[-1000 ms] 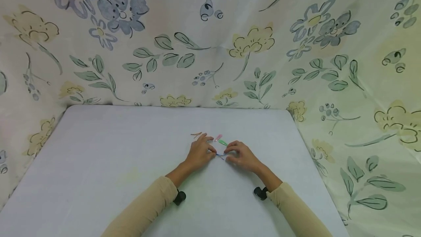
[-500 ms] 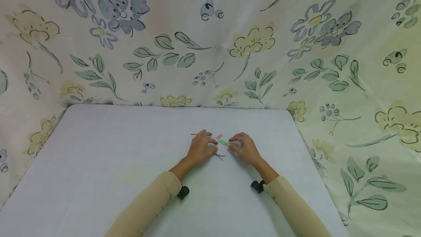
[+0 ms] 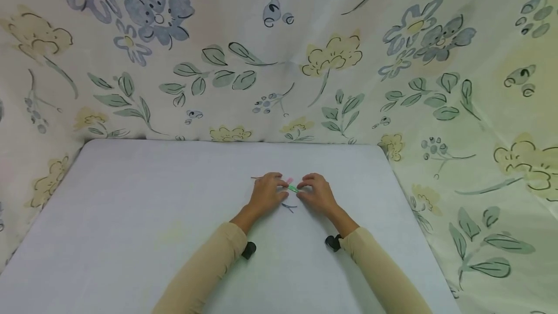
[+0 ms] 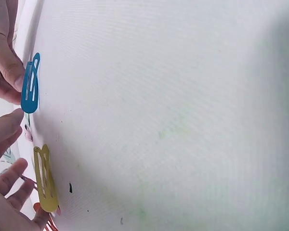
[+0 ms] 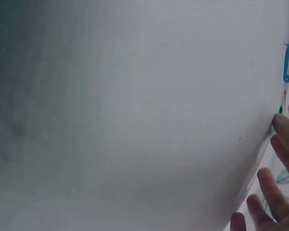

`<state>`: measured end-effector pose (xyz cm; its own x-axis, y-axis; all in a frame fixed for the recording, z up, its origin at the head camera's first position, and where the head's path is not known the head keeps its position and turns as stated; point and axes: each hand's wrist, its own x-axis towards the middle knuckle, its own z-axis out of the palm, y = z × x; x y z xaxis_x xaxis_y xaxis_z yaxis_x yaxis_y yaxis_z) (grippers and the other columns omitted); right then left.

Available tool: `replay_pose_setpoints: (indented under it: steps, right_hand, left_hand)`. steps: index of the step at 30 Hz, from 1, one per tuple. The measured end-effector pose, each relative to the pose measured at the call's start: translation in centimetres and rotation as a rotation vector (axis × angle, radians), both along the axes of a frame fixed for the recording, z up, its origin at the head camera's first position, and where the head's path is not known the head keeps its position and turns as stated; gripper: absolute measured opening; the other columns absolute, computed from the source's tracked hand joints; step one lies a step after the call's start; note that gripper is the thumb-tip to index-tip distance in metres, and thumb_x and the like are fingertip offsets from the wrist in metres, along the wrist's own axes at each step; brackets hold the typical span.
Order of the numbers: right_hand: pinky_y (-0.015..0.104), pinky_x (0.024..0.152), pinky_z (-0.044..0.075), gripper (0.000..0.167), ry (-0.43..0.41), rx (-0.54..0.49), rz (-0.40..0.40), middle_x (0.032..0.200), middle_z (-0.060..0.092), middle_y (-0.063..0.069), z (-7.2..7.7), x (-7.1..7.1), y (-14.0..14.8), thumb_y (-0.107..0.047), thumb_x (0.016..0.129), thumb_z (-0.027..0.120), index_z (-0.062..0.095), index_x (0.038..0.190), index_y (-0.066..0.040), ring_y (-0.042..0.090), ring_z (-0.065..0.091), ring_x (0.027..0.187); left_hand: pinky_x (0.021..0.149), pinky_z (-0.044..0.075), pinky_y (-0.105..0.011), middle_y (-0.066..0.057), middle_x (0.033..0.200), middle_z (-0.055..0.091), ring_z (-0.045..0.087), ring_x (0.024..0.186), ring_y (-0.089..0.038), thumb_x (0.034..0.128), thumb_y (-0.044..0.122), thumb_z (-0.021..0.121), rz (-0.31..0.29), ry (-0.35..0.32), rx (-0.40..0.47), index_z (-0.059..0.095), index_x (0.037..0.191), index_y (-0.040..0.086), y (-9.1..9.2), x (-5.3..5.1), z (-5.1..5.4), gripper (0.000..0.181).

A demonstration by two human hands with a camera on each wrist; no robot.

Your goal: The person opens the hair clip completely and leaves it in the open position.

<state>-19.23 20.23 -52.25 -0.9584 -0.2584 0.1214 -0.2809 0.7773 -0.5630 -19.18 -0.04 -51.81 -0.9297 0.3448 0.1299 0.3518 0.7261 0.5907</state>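
Note:
A green snap hair clip lies between the two hands in the head view. My right hand pinches its right end between thumb and index finger. My left hand has its fingertips at the clip's left end, the fingers loosely bent; a grip there is not visible. Nearer the wrists sits a blue hair clip, its two arms sprung apart. A yellow hair clip, also with its parts apart, is beside the left hand in the left wrist view. Just beyond the green clip is a pink hair clip.
A bit of red hair clip shows under the yellow one. The white table reaches back to a flower-printed cloth. Black wrist cameras are worn below both hands.
The hands have left the blue clip, which stays on the table with its arms apart. My right hand has moved up to the green clip, and the left fingertips have come to its other end.

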Motion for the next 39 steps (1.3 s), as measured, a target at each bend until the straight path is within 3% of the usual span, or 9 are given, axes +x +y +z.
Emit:
replay_pose_setpoints:
  steps: [15,21,31,39]
  right_hand:
    - [0.051,0.104,0.04,0.007,-0.033,0.011,-0.017,0.115,0.065,0.01,0.35,-0.33,-0.54,-0.012,0.082,0.081,0.079,0.087,-0.007,0.032,0.053,0.119]
    - [0.049,0.105,0.04,0.008,-0.04,0.01,-0.012,0.112,0.065,0.009,0.28,-0.39,-0.6,-0.011,0.083,0.081,0.078,0.086,-0.004,0.031,0.053,0.118]
    - [0.049,0.105,0.039,0.007,0.007,0.035,0.026,0.111,0.066,0.01,0.24,-0.43,-0.43,-0.011,0.087,0.077,0.077,0.085,-0.004,0.031,0.054,0.117]
    - [0.05,0.103,0.04,0.006,0.006,0.008,0.093,0.108,0.064,0.012,0.46,-0.04,-0.78,-0.007,0.087,0.075,0.074,0.082,-0.003,0.033,0.054,0.115]
  left_hand:
    - [0.101,0.036,-0.053,-0.011,0.136,0.059,0.046,0.133,-0.032,0.0869,0.024,0.078,0.039,-0.044,-0.041,0.079,0.106,0.016,0.13,-0.05,0.33,0.021]
    - [0.101,0.036,-0.056,-0.013,0.133,0.061,0.049,0.129,-0.034,0.0855,0.022,0.078,0.027,0.009,-0.014,0.08,0.103,0.013,0.03,-0.08,-0.31,0.02]
    - [0.105,0.034,-0.058,-0.013,0.134,0.06,0.047,0.132,-0.032,0.087,0.024,0.077,0.024,-0.025,-0.008,0.079,0.105,0.014,-0.05,-0.07,0.04,0.021]
    - [0.102,0.036,-0.055,-0.013,0.13,0.062,0.049,0.129,-0.032,0.0879,0.02,0.077,0.008,-0.01,0.005,0.08,0.094,0.012,-0.22,0.0,-0.21,0.011]
